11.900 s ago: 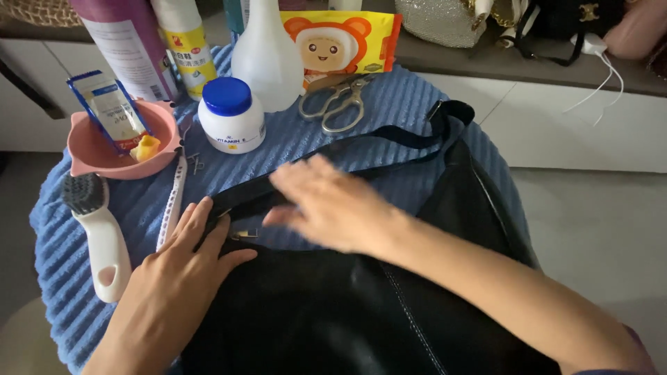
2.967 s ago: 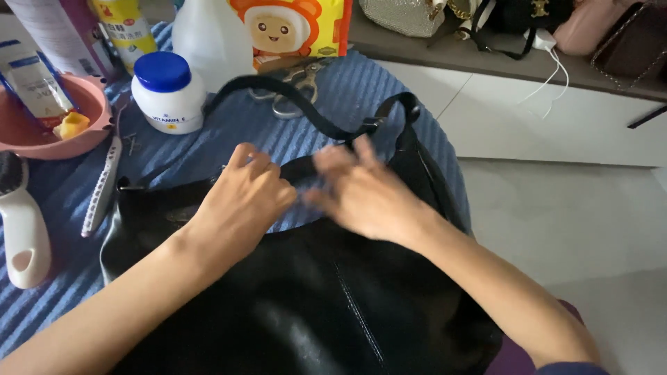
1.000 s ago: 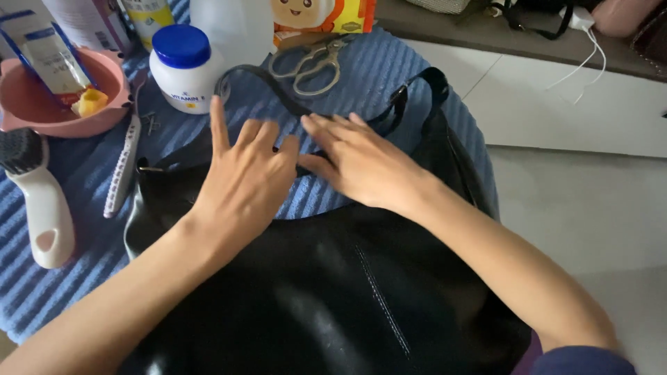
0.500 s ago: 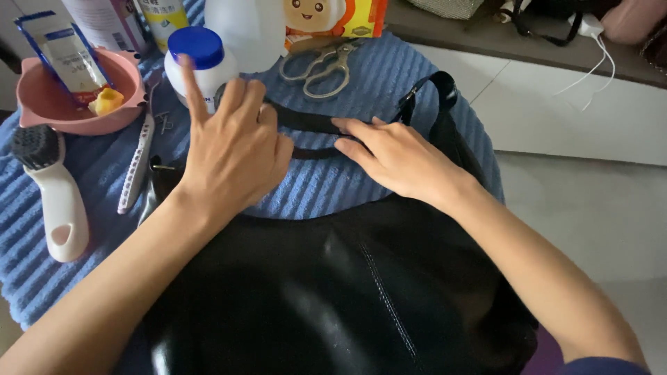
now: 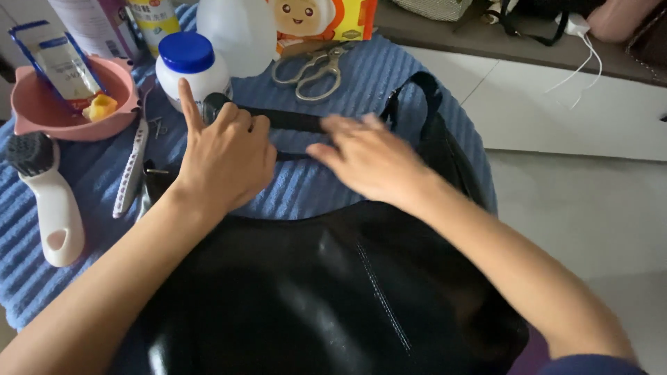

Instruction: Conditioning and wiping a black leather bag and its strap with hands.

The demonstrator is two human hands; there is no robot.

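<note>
Black leather bag (image 5: 333, 292) flat on blue towel (image 5: 313, 187), strap (image 5: 292, 121) stretched across top; left hand (image 5: 222, 156) pressing strap, fingers loosely curled, index raised; right hand (image 5: 368, 160) blurred, fingers spread over strap; brush (image 5: 48, 194), scissors (image 5: 313, 69) untouched, strap work underway

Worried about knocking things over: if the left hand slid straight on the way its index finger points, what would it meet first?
Probably the white jar with the blue lid; the left hand points its index fingertip right at it, though depth is unclear.
</note>
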